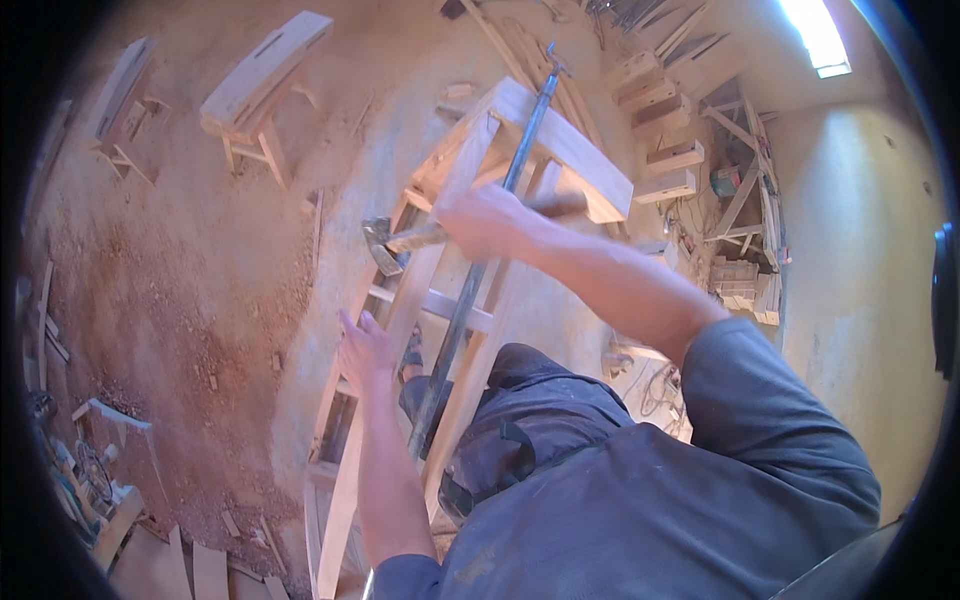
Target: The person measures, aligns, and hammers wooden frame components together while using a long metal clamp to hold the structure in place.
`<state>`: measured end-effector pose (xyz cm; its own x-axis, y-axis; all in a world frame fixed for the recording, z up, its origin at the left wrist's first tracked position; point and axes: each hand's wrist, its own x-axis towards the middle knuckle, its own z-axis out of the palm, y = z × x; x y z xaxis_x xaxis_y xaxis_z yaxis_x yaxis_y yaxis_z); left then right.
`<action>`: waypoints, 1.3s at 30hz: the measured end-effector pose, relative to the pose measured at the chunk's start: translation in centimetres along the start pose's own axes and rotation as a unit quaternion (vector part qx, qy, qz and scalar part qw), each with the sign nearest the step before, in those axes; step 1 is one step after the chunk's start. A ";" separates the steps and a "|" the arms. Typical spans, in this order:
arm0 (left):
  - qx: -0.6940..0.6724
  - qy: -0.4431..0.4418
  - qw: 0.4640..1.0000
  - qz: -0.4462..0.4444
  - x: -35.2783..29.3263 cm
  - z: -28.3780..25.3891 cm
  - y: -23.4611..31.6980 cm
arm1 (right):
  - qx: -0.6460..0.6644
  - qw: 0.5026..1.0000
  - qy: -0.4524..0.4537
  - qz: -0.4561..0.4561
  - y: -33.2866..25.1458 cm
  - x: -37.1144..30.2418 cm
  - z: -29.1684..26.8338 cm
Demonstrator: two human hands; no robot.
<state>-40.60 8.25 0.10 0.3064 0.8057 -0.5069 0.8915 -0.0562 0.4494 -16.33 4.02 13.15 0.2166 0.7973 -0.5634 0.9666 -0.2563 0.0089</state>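
Observation:
My right hand (485, 222) is closed round the wooden handle of a hammer (383, 246), held across a pale wooden bench frame (412, 290). The dark metal hammer head points left, and the handle's blurred butt sticks out to the right. My left hand (366, 352) rests at the frame's left rail, with some fingers stretched out and apart; nothing shows in it. A long metal bar clamp (463, 305) runs lengthwise along the frame, passing beneath my right hand. At the far end sits a thick wooden block (575, 155).
Two finished-looking wooden benches (262, 85) stand at the far left. Several wooden blocks (668, 158) line up at the right, near a wooden rack (745, 190) by the wall. Scrap boards (210, 570) lie at the lower left, and wood chips litter the dusty floor (200, 290).

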 end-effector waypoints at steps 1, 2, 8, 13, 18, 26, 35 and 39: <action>0.003 -0.016 1.000 0.000 -0.1 0.2 0.3 | 0.060 0.996 -0.006 0.059 1.0 -1.7 1.5; 0.009 -0.026 1.000 -0.008 -0.2 0.1 0.6 | 0.124 0.988 0.002 0.094 1.3 -3.8 1.5; -0.012 -0.022 1.000 0.005 -1.0 0.1 1.5 | 0.386 0.904 0.076 0.168 8.6 -13.6 10.3; 0.000 0.000 0.997 0.079 -0.3 1.5 2.0 | 0.502 0.797 -0.002 0.335 19.8 -18.4 13.0; 0.054 0.043 0.991 0.110 0.5 5.6 8.9 | 0.515 0.784 0.061 0.342 36.6 -18.7 13.3; 0.118 0.007 0.993 0.012 2.1 6.5 14.1 | 0.312 0.911 -0.109 0.245 52.5 -10.4 11.3; -0.054 -0.023 0.998 0.017 2.4 4.3 10.7 | 0.570 0.801 -0.020 0.182 50.2 -6.2 21.7; -0.059 -0.083 0.982 -0.157 -3.0 -0.4 10.8 | 0.659 0.707 -0.039 0.254 48.6 -11.4 26.0</action>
<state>-32.04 5.42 6.76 0.0807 0.6642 -0.7432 0.9089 0.2569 0.3284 24.63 -31.69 -1.45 0.4325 0.4001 -0.8080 -0.2118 -0.8260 -0.5224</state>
